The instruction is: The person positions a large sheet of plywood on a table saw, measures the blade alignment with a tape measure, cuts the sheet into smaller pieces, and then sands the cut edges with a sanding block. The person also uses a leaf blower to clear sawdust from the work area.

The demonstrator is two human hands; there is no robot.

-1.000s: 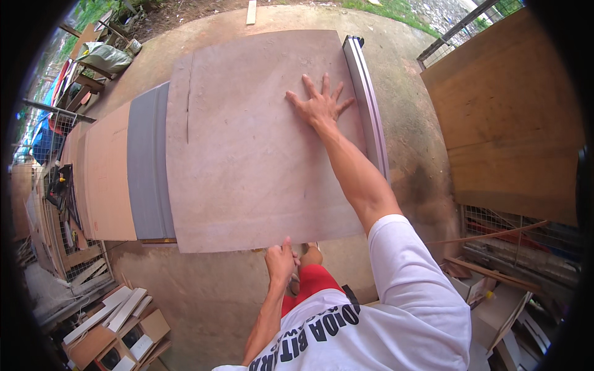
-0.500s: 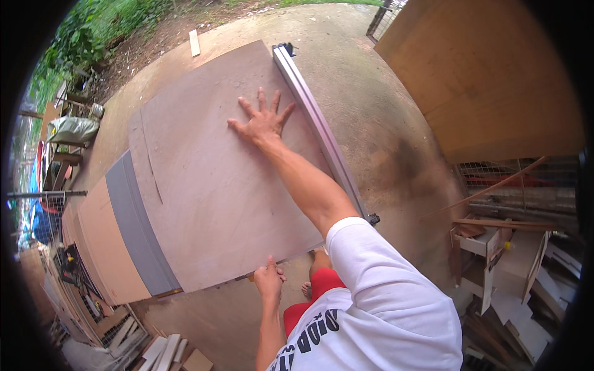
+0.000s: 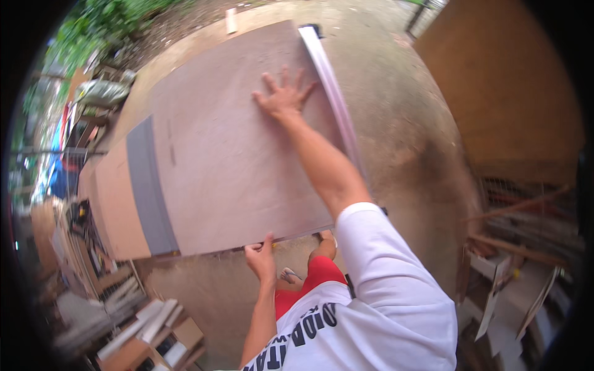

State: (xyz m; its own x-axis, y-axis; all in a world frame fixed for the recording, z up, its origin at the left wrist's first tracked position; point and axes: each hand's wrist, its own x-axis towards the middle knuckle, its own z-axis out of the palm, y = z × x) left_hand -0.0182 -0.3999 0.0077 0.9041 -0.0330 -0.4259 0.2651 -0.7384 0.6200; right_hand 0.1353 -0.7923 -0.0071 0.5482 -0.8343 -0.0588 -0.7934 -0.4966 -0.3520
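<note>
A large brown board lies flat in front of me. My right hand rests on its top with fingers spread, close to a silvery metal rail along the board's right side. At the near edge, my left hand grips the board, thumb at the edge. The rest of that hand's fingers are partly hidden. Left of the board runs a grey strip, and beyond it lies a tan panel.
At the lower left are stacked wood offcuts. A big upright wooden sheet stands at the right, above a pile of boards and an open wooden box. A loose pale wood piece lies on the concrete floor beyond.
The whole view has shifted, so the board and both hands sit further up; most things appear further right. My right hand stays spread on the board, my left at its near edge.
</note>
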